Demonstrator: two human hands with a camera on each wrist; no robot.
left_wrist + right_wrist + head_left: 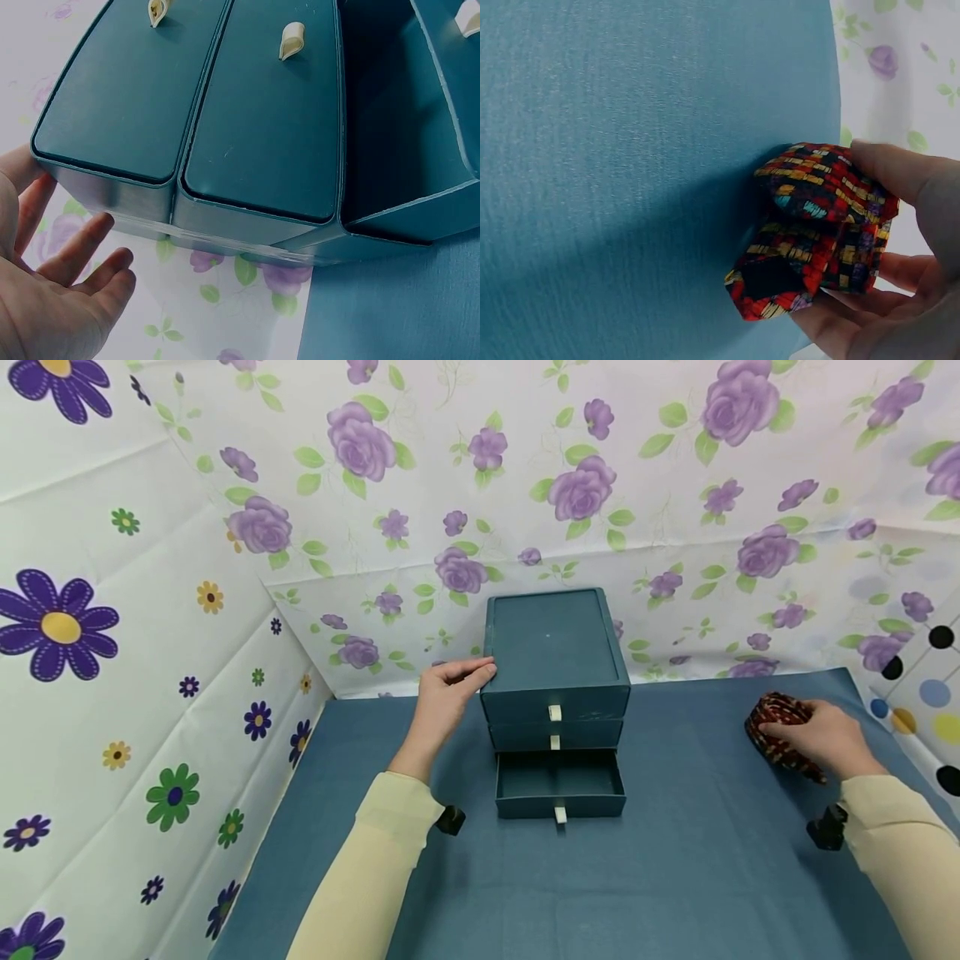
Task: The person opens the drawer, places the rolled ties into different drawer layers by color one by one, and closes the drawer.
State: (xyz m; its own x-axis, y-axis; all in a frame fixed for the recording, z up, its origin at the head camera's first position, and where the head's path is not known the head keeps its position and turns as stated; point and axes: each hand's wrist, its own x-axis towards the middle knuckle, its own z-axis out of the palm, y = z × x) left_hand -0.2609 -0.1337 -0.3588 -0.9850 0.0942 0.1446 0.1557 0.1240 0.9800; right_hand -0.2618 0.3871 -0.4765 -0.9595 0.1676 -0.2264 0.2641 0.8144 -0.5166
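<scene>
A small blue drawer cabinet [553,639] stands on the blue cloth near the back, its bottom drawer [561,783] pulled out and the upper two closed. My left hand [450,702] rests its fingertips on the cabinet's upper left edge. In the left wrist view, the other fingers [88,247] of that hand extend loosely beside the cabinet. Far to the right, my right hand [832,739] grips a rolled-up necktie [780,727] with a red, black and yellow woven pattern. In the right wrist view, thumb and fingers hold the necktie [817,214] from its sides, close over the cloth.
A blue cloth [675,860] covers the table. Behind it hangs a white sheet with purple roses [461,568], and a daisy-patterned sheet [172,710] hangs on the left. A dotted sheet [937,693] borders the right edge. Small pale tabs [555,713] serve as drawer pulls.
</scene>
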